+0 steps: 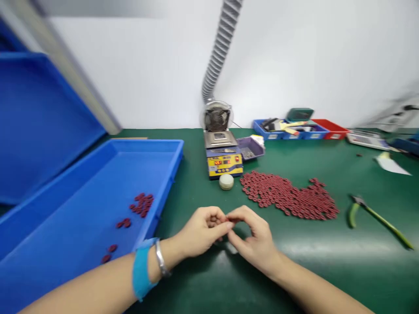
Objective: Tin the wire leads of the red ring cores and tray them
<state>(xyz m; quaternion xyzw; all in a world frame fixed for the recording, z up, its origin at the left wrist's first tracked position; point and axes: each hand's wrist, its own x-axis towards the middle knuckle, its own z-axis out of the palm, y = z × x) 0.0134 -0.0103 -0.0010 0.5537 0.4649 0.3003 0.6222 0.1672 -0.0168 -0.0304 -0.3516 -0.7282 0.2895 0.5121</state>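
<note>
1. Your left hand [201, 233] and your right hand [253, 237] meet above the tabletop [369, 270], toward its near edge.
2. The grip of each hand is narrow: the fingertips pinch together one small piece [226, 219], which is mostly hidden and blurred, so I cannot tell its kind.
3. On your left wrist you wear a blue band [141, 270] and a silver bracelet [160, 257].
4. Beyond your right hand, many dark red rings [288, 196] lie in one wide patch, between the middle and the right edge of the tabletop.
5. On your left is a blue tray [98, 205]; some more red rings [142, 204] lie in it, near its right wall.
6. Pliers [353, 213] with green handles lie open, to the right of the patch.
7. Straight ahead stands a machine [225, 163] with yellow front; a small round pot [226, 181] is just before it.
8. Along the far edge stand blue boxes [268, 135] and a red box [337, 131].
</note>
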